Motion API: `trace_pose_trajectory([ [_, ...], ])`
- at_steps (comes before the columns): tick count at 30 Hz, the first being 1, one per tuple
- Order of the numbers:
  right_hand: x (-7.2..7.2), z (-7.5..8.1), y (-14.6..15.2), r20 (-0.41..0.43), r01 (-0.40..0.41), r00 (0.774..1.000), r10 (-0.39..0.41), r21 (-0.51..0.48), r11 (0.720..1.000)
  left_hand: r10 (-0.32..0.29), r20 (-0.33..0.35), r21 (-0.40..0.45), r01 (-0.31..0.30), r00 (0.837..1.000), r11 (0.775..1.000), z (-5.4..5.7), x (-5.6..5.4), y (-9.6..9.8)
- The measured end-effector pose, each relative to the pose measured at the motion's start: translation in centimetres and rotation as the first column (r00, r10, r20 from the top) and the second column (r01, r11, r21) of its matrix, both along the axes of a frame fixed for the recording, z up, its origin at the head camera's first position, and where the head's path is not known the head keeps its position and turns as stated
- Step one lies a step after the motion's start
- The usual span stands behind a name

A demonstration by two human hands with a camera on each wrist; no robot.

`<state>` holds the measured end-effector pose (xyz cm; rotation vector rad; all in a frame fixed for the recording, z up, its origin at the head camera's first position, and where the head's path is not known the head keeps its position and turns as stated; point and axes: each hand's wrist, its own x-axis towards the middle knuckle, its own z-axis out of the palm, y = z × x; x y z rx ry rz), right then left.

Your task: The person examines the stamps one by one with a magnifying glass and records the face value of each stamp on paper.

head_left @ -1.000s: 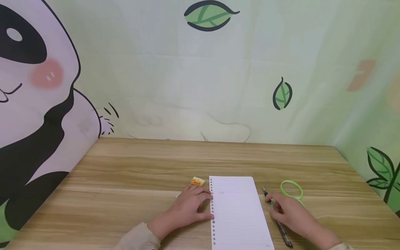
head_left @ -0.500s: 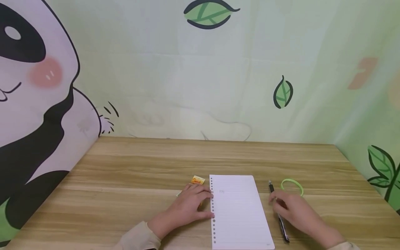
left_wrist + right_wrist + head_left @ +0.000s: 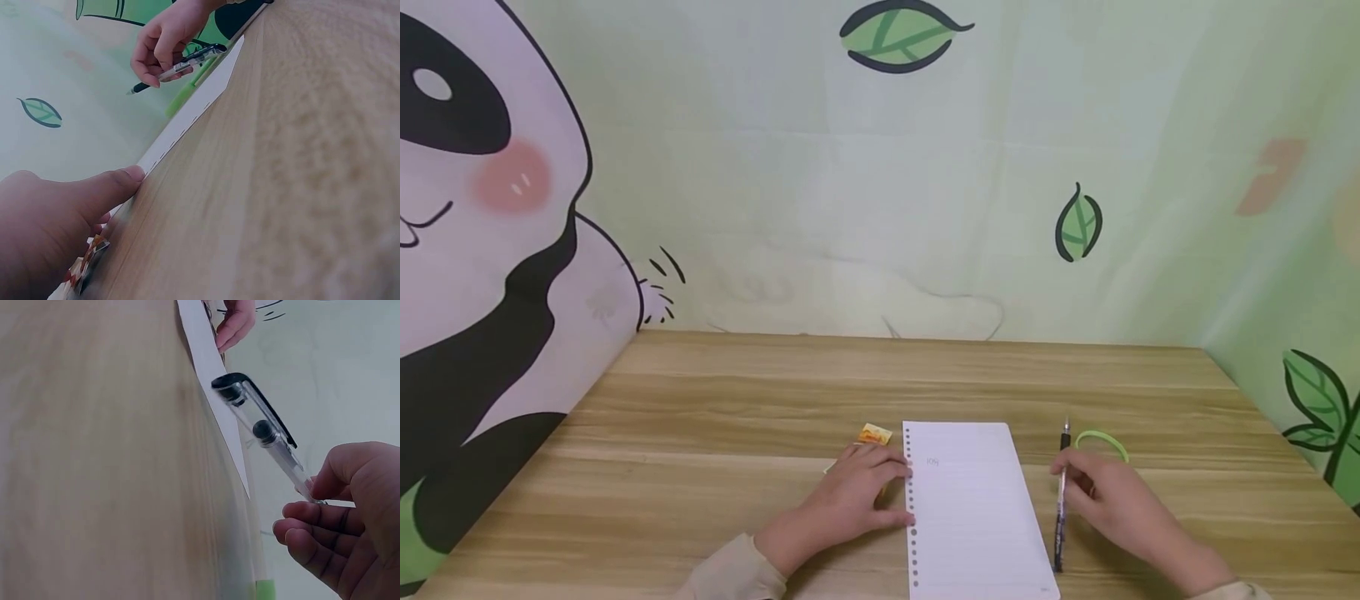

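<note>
A loose-leaf sheet of lined paper lies on the table, punched with holes along its left edge. It bears a small faint written mark near the top. My left hand rests at that edge, thumb and fingertips touching the holes. In the right wrist view, my right hand pinches a clear-barrelled pen with a black clip between thumb and fingers. The pen stands right of the sheet in the head view, its tip pointing away from me. Under the left hand, mostly hidden, lies a yellow-orange printed piece.
Behind the right hand lies a thin light-green ring, partly covered by the hand. The wood-grain table reaches back to a wall covering printed with a panda and leaves.
My right hand has shifted slightly right, and the pen has swung from slanting left to nearly straight ahead. The left hand and the sheet have stayed in place.
</note>
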<state>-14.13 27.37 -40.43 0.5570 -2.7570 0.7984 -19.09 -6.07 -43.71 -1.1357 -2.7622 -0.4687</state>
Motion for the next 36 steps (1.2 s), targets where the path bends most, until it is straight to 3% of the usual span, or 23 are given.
trace_pose_trajectory([
  [15,-0.1,0.5,0.4,-0.130,0.061,0.990,-0.054,0.050,0.997,0.004,0.012,-0.004,-0.004,1.000,1.000,-0.1,0.0,0.0],
  [29,0.0,0.5,0.3,-0.268,0.065,0.962,-0.053,0.038,0.997,0.006,-0.008,-0.002,-0.006,1.000,1.000,-0.1,0.0,0.0],
  [36,0.5,1.1,0.1,-0.269,0.078,0.960,-0.077,-0.008,0.997,0.008,-0.024,-0.006,-0.008,1.000,1.000,-0.2,0.0,0.0],
])
